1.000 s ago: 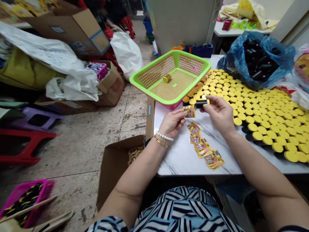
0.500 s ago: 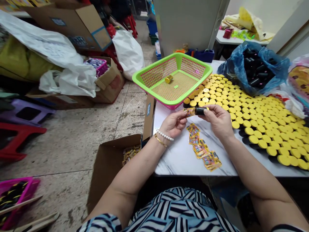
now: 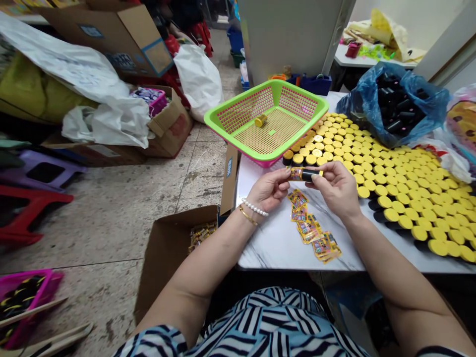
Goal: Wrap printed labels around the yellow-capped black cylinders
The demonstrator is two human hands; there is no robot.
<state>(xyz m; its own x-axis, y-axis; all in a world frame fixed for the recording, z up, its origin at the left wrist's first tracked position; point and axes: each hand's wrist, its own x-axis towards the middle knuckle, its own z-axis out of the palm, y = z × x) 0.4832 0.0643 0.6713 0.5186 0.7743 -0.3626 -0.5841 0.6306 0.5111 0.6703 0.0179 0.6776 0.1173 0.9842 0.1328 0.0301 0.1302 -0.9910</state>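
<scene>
On the floor at far left lie a magenta crate (image 3: 26, 302) of dark pieces and a red plastic stool (image 3: 22, 218); nearer the table, an open cardboard box (image 3: 174, 258) holds small gold-and-printed packets; the left hand (image 3: 269, 188) is closed to a pinch, thumb and fingers gripping one end of a printed label (image 3: 296, 173), while the right hand (image 3: 332, 191) pinches a black tube (image 3: 310, 174) close against the label's other end, so the work in hand is fitting label to tube, with the two touching just above the table; whether the label is stuck down cannot be told; a loose trail of matching labels (image 3: 310, 223) lies just below the hands on a white marble-patterned table (image 3: 267, 243); beyond sits a green-and-pink plastic basket (image 3: 238, 116) holding one yellow-capped piece (image 3: 261, 120); rows of yellow caps (image 3: 405, 198) fill the table's right side, beside a blue plastic bag (image 3: 394, 104) of black tubes.
</scene>
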